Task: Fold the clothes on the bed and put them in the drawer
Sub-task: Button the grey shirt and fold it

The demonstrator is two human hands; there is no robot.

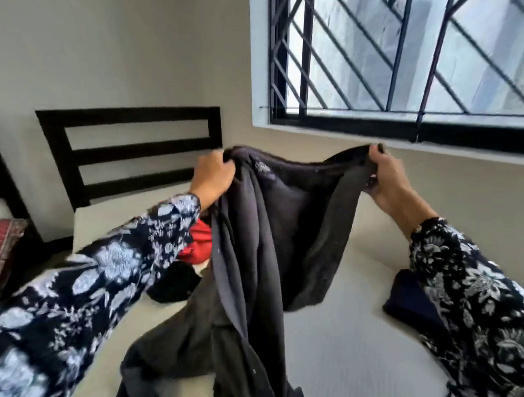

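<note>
Two hands are up: the left hand (212,174) and the right hand (386,179). Four garments show: one dark grey garment (252,257) held up, one red garment (199,243) and one black garment (174,283) on the left, one navy garment (408,298) on the right. One bed (353,350), one headboard (128,152), one barred window (408,61).

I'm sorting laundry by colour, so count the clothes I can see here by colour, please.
Dark grey: 1, the dark grey garment held up by the left hand and right hand
Red: 1, the red garment
Black: 1, the black garment
Navy: 1, the navy garment
Total: 4
</note>
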